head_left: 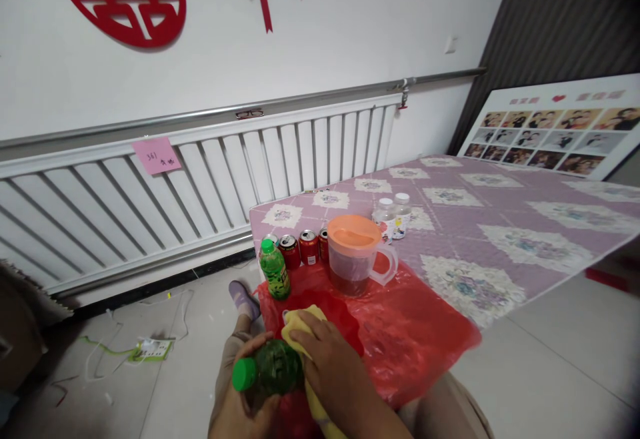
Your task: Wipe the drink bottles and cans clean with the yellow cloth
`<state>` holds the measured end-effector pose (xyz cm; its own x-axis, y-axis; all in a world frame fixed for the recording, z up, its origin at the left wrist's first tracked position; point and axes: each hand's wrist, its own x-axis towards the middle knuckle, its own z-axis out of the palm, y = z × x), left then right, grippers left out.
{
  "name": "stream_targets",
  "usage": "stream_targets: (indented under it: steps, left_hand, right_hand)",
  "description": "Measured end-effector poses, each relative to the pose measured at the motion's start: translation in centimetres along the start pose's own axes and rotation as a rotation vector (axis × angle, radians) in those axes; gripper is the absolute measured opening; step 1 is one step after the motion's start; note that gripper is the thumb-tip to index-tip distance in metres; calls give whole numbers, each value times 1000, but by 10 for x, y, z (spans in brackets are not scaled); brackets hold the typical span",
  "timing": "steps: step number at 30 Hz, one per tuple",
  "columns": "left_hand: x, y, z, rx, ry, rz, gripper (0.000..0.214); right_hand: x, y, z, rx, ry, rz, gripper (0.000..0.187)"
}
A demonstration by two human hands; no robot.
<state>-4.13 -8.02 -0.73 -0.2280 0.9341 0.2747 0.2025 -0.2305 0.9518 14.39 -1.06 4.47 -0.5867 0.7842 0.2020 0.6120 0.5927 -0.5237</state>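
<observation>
My left hand [245,412] is wrapped round a green plastic bottle [277,367] with a green cap, tilted on its side over my lap. In my right hand [333,359] is a yellow cloth [310,322], pressed against the lower end of that bottle. Just beyond, a red dish with a wavy rim [345,319] rests on a red plastic sheet [415,332], partly hidden by my hands. A second green bottle [275,272] stands upright by several red cans [309,247]. Right of them is a clear pitcher [350,269] with an orange lid.
Two clear jars with white lids [401,216] stand behind the pitcher on the purple patterned tablecloth [450,226]. A white radiator [210,192] runs along the wall. A power strip [153,349] with cables lies on the floor at left. A photo board [555,126] leans at far right.
</observation>
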Motion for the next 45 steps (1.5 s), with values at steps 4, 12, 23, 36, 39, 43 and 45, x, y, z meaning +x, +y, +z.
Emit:
stream_targets:
  steps: [4,12,23,36,39,43,45]
  left_hand:
    - [-2,-6,-4,-54,0,-47,64]
    - [-2,6,0,-105,-49,-240,71]
    - [-6,9,6,-96,3,-338,66]
    - [-4,3,-6,3,22,-294,70]
    - [-5,0,-5,-1,21,-278,70]
    - [-3,-3,-1,-21,43,-242,73]
    - [-1,1,5,-31,77,-218,74]
  right_hand:
    - [-5,26,9,8,-71,151,57]
    - [-11,35,21,-51,-49,224,54]
    - [-17,-21,10,-11,113,-215,49]
    - [-8,45,26,21,-21,267,50]
    - [-10,47,25,26,-18,259,49]
    - [-12,21,18,36,-18,146,53]
    - [-14,3,13,37,35,18,56]
